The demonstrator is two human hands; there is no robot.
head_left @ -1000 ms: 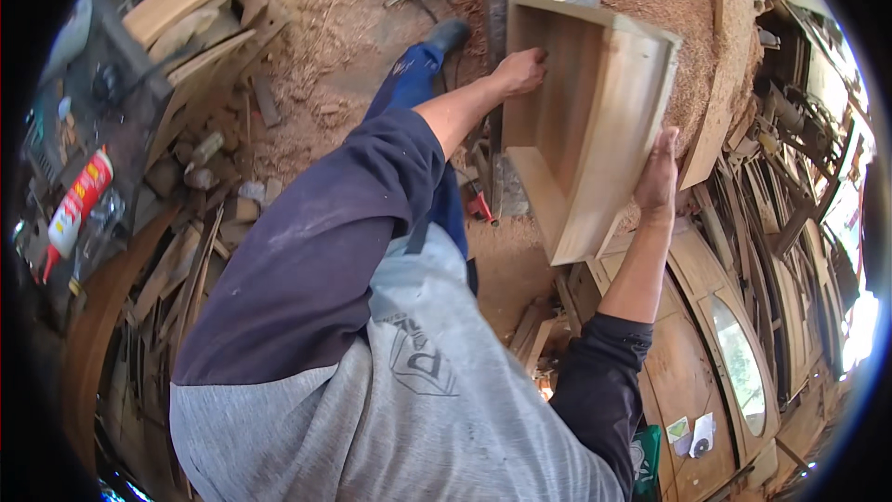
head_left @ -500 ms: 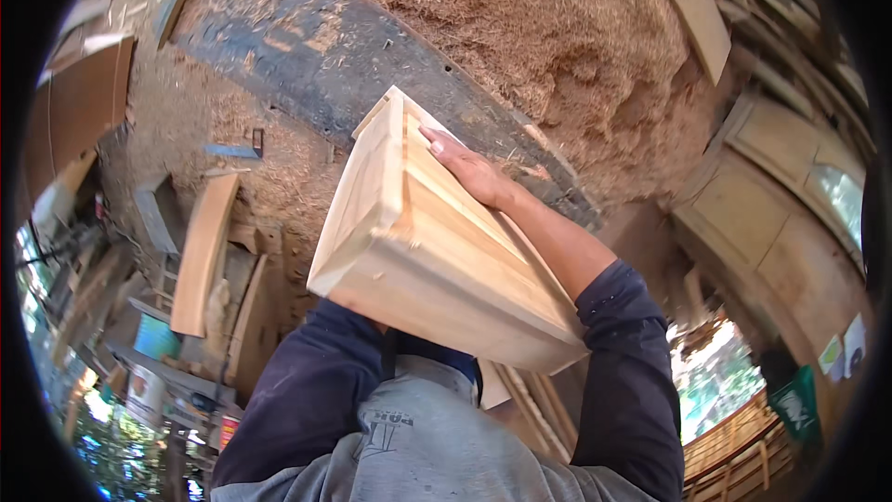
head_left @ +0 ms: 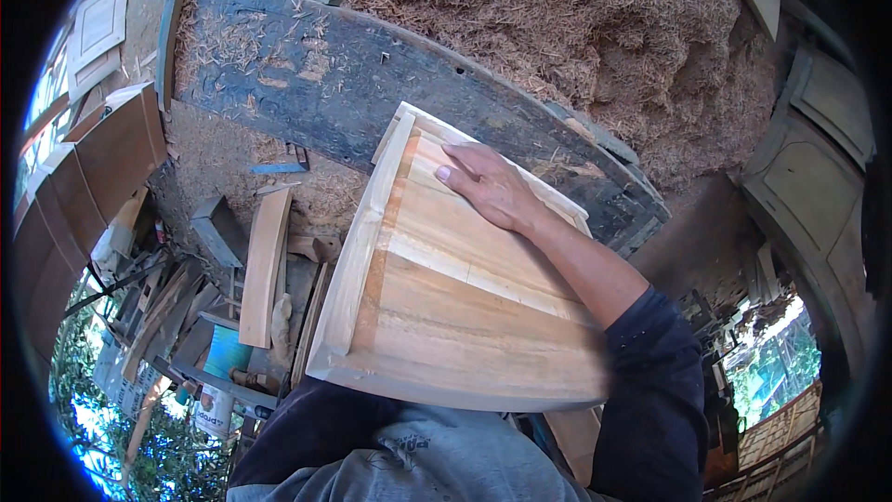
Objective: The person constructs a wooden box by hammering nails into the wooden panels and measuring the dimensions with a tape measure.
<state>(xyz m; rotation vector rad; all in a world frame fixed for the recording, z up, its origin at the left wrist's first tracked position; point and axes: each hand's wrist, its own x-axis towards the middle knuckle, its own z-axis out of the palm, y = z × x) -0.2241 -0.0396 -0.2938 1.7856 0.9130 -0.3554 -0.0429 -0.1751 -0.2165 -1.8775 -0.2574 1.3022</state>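
Note:
A pale wooden box (head_left: pixel 465 297), like a drawer, fills the middle of the view with a broad planked face and raised rim upward; its inside is hidden. My right hand (head_left: pixel 492 188) lies on that face toward the far end, fingers extended, thumb toward the near-left side, forearm crossing the box's right part. My left hand is hidden behind or under the box; only its dark sleeve shows at the lower left. Beyond the box is a long, dark, worn board (head_left: pixel 279 65) strewn with shavings.
A heap of sawdust (head_left: pixel 595 28) lies beyond the dark board. At left are brown panels (head_left: pixel 93 177), a loose plank (head_left: pixel 265 270), scrap wood and a teal bucket (head_left: pixel 228 350). Panelled doors (head_left: pixel 804 158) lean at the right. Foliage and daylight show low on both sides.
Since a second ago the box has turned from showing its open inside to its planked face. My left hand has gone out of sight; my right now lies atop it. The view has swung round.

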